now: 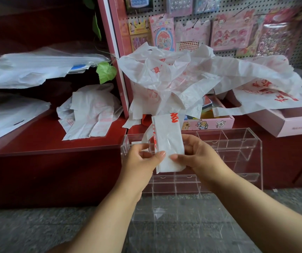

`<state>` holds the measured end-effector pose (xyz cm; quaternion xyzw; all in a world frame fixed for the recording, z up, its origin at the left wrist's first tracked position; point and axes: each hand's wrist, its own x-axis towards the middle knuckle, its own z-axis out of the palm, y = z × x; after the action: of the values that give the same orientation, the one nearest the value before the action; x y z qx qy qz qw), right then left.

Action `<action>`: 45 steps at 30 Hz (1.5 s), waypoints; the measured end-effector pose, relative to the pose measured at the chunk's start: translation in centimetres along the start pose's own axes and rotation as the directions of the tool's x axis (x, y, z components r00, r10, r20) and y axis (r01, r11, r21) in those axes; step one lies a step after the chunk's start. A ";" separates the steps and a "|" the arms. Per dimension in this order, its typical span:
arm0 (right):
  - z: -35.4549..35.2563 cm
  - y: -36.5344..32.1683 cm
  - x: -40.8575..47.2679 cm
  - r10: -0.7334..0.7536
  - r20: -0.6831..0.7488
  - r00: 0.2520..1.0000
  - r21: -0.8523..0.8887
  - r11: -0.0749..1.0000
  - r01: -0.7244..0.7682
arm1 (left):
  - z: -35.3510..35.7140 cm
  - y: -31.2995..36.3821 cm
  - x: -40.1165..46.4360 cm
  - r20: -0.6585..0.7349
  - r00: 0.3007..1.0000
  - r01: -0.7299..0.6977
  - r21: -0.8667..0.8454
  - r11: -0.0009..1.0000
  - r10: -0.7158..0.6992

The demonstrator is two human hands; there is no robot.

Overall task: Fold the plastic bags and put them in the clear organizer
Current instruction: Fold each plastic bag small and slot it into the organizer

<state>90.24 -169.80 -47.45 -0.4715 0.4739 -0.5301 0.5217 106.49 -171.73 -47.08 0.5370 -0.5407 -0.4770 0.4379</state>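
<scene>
A white plastic bag with red print, folded into a narrow upright strip [168, 139], is held in front of me. My left hand [140, 162] pinches its lower left edge with thumb and fingers. My right hand [195, 154] pinches the lower right side, thumb on the front. Right behind the strip stands the clear organizer [237, 152], a tiered acrylic case with several compartments, on the floor against the red counter. A heap of unfolded white bags [183, 75] lies on the counter above it.
More crumpled bags [90, 110] lie on the red shelf at left, and flat clear bags [28, 68] further left. Pink boxes [292, 121] sit at right under a bag. A pegboard of sticker packs [219, 26] rises behind. Grey floor [37, 230] lies below.
</scene>
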 end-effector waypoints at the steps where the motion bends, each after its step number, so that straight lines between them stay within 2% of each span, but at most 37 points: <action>1: -0.1 -0.1 0.0 -0.026 -0.018 1.000 -0.067 0.997 0.024 | -0.1 0.2 0.0 0.009 0.996 0.089 -0.051 0.995 -0.089; 4: -0.2 0.0 -0.1 -0.071 0.009 0.997 -0.219 0.973 0.071 | -0.7 0.6 -0.2 0.162 0.949 0.307 -0.261 0.915 -0.272; 7: 0.1 0.4 -0.2 -0.088 0.070 0.994 -0.302 0.947 0.106 | -0.9 0.8 -0.1 0.250 0.917 0.386 -0.369 0.845 -0.310; 11: 0.5 0.6 -0.3 -0.097 0.079 0.992 -0.422 0.899 0.121 | -0.6 0.7 -0.1 0.164 0.956 0.286 -0.347 0.893 -0.243; 14: 0.3 -0.1 -0.2 -0.091 -0.018 0.996 -0.626 0.777 0.060 | -0.7 0.4 -0.1 0.113 0.985 0.159 -0.295 0.942 -0.131; 16: 0.0 -0.5 -0.1 -0.036 -0.046 0.998 -0.554 0.832 0.004 | -0.7 0.3 -0.2 0.099 0.992 0.100 -0.259 0.961 -0.077; 19: -0.4 -0.8 -0.3 0.067 0.014 0.998 -0.274 0.960 -0.061 | -0.4 0.3 -0.5 0.124 0.992 0.050 -0.209 0.977 -0.025; 23: -0.5 -0.5 -0.2 0.030 0.069 0.997 -0.097 0.995 -0.023 | -0.3 0.4 -0.7 0.181 0.983 0.017 -0.211 0.977 0.021; 28: -0.7 0.0 0.1 -0.068 0.082 0.994 -0.049 0.996 0.072 | -0.3 0.2 -0.4 0.168 0.978 -0.087 -0.221 0.971 0.126; 33: -0.8 0.5 0.3 -0.126 0.043 0.991 -0.025 0.992 0.128 | -0.6 -0.6 0.3 0.113 0.937 -0.334 0.028 0.942 0.329; 35: -0.7 0.5 0.1 -0.183 -0.002 0.983 -0.091 0.979 0.182 | -0.6 -0.7 0.4 0.075 0.935 -0.351 0.057 0.935 0.346; 39: -0.3 0.7 0.0 -0.291 -0.045 0.956 -0.225 0.935 0.274 | 0.0 -0.9 0.3 0.067 0.946 -0.309 -0.101 0.946 0.316; 42: -0.5 1.0 0.1 -0.304 -0.024 0.952 -0.250 0.924 0.288 | 0.2 -1.0 0.1 0.049 0.944 -0.316 -0.145 0.938 0.326; 45: -0.4 0.9 0.1 -0.259 -0.005 0.966 -0.190 0.949 0.253 | 0.2 -1.0 -0.1 0.013 0.934 -0.354 -0.087 0.931 0.357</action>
<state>89.95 -169.91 -48.42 -0.5678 0.4644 -0.5533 0.3947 106.50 -171.57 -48.11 0.4047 -0.6147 -0.4197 0.5312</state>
